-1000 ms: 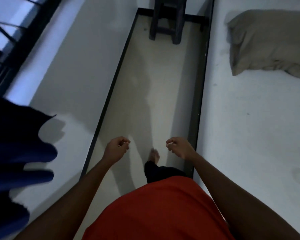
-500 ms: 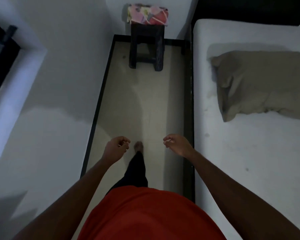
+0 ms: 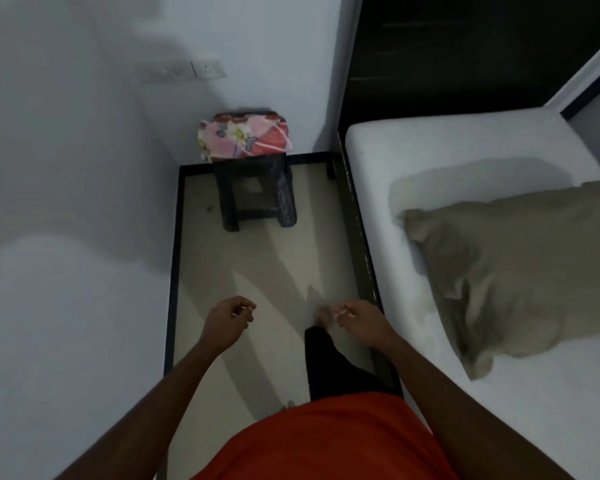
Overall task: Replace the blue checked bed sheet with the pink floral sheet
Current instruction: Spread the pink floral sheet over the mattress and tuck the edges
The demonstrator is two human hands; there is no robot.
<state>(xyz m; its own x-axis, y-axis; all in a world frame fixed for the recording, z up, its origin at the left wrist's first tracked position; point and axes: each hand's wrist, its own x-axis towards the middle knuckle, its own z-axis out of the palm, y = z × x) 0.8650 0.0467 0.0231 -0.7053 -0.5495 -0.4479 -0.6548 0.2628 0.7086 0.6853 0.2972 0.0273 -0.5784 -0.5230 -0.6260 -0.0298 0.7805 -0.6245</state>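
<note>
Head cam — pink floral sheet (image 3: 245, 140) atop stool (image 3: 286, 201); mattress (image 3: 430, 150) w/ pillow (image 3: 520, 271)

I'm in a bedroom at home. Just right of my right hand (image 3: 359, 322) runs a bare white mattress (image 3: 430, 150) with a beige pillow (image 3: 516, 271) lying on it. Well ahead of my left hand (image 3: 227, 322), a small dark stool (image 3: 257, 199) stands in the corner carrying a folded floral sheet (image 3: 245, 136), below a wall switch (image 3: 207, 69).
</note>
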